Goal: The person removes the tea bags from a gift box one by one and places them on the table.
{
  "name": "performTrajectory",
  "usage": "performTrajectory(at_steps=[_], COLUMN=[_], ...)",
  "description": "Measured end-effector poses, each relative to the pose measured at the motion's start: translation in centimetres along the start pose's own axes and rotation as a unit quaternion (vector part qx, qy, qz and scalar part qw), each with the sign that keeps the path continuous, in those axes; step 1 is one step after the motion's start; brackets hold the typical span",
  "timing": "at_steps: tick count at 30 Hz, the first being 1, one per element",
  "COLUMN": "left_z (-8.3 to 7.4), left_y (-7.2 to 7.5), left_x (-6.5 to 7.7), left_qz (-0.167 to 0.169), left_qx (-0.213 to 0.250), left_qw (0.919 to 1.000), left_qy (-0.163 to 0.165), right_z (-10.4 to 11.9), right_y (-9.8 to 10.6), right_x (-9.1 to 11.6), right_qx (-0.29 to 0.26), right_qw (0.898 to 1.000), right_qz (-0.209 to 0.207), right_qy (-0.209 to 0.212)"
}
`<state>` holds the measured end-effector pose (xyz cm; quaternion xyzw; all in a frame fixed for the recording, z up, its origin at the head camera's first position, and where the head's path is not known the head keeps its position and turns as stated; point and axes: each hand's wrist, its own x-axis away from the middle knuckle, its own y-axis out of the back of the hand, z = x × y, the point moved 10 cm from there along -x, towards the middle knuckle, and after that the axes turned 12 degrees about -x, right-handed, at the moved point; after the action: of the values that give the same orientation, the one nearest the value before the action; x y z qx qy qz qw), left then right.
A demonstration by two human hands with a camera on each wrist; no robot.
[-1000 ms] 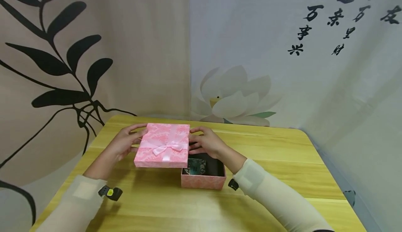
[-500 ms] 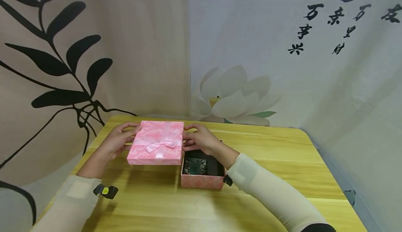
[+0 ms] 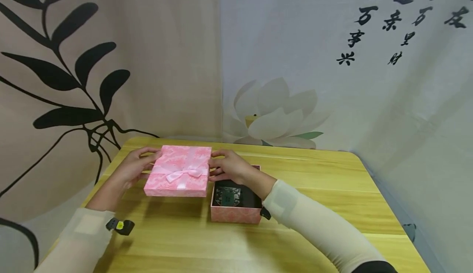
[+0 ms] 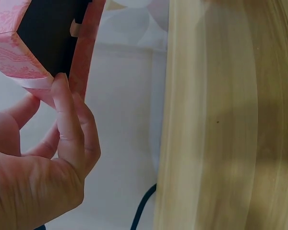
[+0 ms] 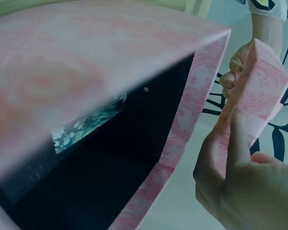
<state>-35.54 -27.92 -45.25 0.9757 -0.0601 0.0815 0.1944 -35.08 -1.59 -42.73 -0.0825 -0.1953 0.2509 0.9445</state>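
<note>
A pink gift box lid [image 3: 179, 170] with a ribbon bow is held above the table between both hands. My left hand [image 3: 134, 169] grips its left edge; in the left wrist view the fingertips [image 4: 60, 84] pinch the rim, and the lid's black inside shows. On the opposite edge, my right hand [image 3: 230, 167] holds the lid, its fingers along the side in the right wrist view. Just right of the lid stands the uncovered pink box [image 3: 235, 214], black inside. In it lies a dark green patterned flat item [image 3: 227, 196], its kind unclear. The right forearm partly hides the box.
The wooden table [image 3: 318, 223] has its far edge near a printed curtain [image 3: 177, 59] with leaf and lotus patterns. Another curtain side runs along the right. A dark wrist device [image 3: 120, 226] sits on the left sleeve.
Both hands have carried the lid left, away from over the box, baring more of its inside and the patterned item. The box stays in place on the table.
</note>
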Motion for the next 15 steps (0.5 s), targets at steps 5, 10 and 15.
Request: performTrajectory(at_steps=[5,10,15], left_z=[-0.3,-0.3,0.9], left_y=[0.5,1.0,1.0], left_x=[-0.1,-0.4,-0.2], left_qz=[-0.004,-0.004,-0.002], left_qx=[-0.009,-0.018,-0.031], left_qw=[0.9999,0.9998,0.9995], left_qy=[-0.001,-0.004,0.009], right_z=[0.7,0.9,-0.5], right_y=[-0.5,-0.7,-1.2], right_x=[0.1,-0.4,-1.1], right_qx=[0.009,-0.001,-0.005], right_qw=[1.000,1.000,0.999], right_qz=[0.007,0.003,0.007], right_qy=[-0.009,-0.023,-0.040])
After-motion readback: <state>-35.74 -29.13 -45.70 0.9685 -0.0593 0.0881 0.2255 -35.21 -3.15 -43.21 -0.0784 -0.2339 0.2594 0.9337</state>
